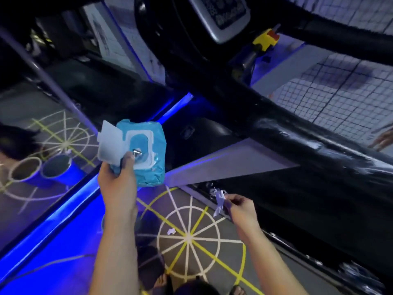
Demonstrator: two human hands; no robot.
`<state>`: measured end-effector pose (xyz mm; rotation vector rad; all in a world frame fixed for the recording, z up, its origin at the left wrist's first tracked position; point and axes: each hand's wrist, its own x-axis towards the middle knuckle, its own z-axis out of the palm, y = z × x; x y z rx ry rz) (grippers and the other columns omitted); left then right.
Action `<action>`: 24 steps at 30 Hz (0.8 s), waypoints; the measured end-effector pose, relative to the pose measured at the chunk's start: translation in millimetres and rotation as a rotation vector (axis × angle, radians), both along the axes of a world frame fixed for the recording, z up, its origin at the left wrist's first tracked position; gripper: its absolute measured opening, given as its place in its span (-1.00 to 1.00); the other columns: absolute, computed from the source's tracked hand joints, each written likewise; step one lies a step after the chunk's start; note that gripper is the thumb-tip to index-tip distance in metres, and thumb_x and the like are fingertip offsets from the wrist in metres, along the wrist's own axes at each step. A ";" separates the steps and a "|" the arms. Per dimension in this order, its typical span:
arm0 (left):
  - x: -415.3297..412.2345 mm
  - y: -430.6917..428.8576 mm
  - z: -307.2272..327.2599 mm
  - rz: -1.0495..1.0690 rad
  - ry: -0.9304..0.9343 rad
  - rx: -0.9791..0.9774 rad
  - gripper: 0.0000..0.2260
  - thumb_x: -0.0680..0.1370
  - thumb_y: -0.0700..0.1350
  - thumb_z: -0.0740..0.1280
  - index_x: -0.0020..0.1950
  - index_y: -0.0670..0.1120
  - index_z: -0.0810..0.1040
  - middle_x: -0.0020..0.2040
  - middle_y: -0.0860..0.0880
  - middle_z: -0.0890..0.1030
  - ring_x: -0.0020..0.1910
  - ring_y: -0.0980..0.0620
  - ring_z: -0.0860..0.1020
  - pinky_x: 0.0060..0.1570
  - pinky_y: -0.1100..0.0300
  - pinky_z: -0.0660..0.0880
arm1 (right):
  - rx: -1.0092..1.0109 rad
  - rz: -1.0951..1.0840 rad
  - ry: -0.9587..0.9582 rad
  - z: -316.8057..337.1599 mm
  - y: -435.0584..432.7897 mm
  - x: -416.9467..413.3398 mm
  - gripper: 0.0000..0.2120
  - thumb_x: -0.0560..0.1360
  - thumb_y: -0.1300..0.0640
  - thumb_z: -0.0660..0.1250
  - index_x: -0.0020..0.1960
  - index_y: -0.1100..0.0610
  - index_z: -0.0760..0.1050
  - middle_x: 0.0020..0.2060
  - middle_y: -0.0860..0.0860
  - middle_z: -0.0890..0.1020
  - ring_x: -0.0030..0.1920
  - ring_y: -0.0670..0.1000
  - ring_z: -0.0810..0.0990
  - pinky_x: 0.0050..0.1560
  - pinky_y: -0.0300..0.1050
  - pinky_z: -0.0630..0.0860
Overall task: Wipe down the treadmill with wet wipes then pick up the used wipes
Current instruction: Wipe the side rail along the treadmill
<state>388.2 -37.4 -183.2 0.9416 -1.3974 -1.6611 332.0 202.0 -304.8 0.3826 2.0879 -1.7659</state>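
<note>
My left hand (pixel 118 179) grips a teal wet-wipe pack (pixel 146 152) from below, its white lid flap (pixel 107 143) standing open and my thumb near the opening. My right hand (pixel 239 207) pinches a small crumpled white wipe (pixel 219 201) beside the treadmill's edge. The black treadmill handrail (pixel 297 133) runs diagonally across the view, with smeared wet streaks on it. Its console (pixel 221 15) sits at the top. A small white wipe scrap (pixel 171 231) lies on the floor below my hands.
The floor carries white and yellow wheel-shaped line markings (pixel 189 237). A mirror wall with a glowing blue strip (pixel 63 211) stands at left and reflects two blue cups (pixel 42 169). A yellow safety clip (pixel 264 39) hangs under the console. Tiled wall fills the right.
</note>
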 end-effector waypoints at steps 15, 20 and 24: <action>42.2 -170.5 -41.7 -0.152 -0.199 -0.087 -0.77 0.68 -0.12 0.36 0.35 -0.07 0.58 0.14 0.09 0.69 0.00 0.28 0.64 -0.14 0.37 0.54 | 0.307 0.257 0.100 -45.0 -191.0 30.6 -0.83 0.46 0.29 0.47 -0.16 0.03 0.68 -0.25 -0.06 0.72 -0.19 -0.04 0.67 -0.06 -0.12 0.54; 26.4 -193.7 -35.4 -0.289 -0.193 -0.091 -0.82 0.66 -0.14 0.39 0.26 0.00 0.60 0.05 0.18 0.71 0.02 0.21 0.66 -0.11 0.28 0.55 | 0.233 0.115 0.250 24.6 -206.3 38.9 -0.93 0.54 0.11 0.44 -0.06 0.00 0.71 -0.22 -0.14 0.72 -0.19 -0.16 0.65 -0.11 -0.17 0.53; 8.3 -182.7 -19.5 -0.469 -0.143 -0.093 -0.86 0.66 -0.15 0.39 0.17 0.06 0.63 0.07 0.12 0.74 0.09 0.10 0.70 -0.03 0.15 0.59 | 0.134 0.090 0.498 114.7 -212.3 36.0 -0.91 0.55 0.05 0.45 0.01 -0.02 0.72 -0.11 -0.17 0.73 -0.09 -0.20 0.67 -0.01 -0.31 0.55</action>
